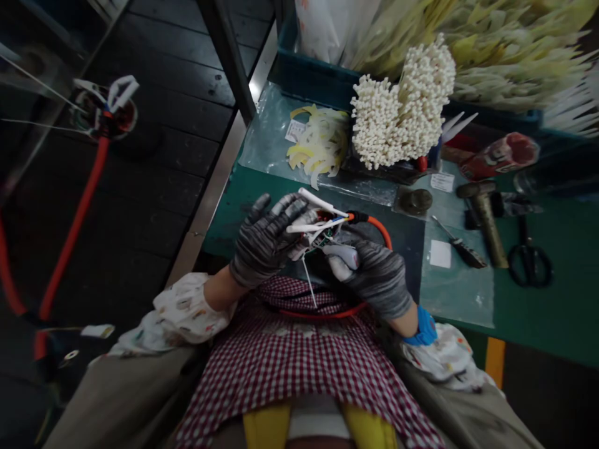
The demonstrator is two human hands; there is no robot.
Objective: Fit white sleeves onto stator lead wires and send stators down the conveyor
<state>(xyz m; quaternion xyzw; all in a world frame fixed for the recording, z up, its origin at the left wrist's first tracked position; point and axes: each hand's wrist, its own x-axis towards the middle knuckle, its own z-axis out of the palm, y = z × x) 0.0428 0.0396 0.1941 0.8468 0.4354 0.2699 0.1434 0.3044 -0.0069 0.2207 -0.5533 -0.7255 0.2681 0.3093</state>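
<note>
My left hand, in a grey striped glove with pale fingertips, is closed around the left side of a round wired part, which looks like a motor stator. White sleeved leads and an orange cable come off its top. A thin white cable tie tail hangs below it. My right hand, gloved alike, is closed at the stator's lower right, pinching a small pale grey object whose kind I cannot make out. The cable loops behind my right hand and across my lap.
On the green table lie a bundle of white-tipped sticks, yellowish sleeving pieces, a hammer, a screwdriver and black scissors. A blue bin stands behind. Another wired part with orange cable is at left.
</note>
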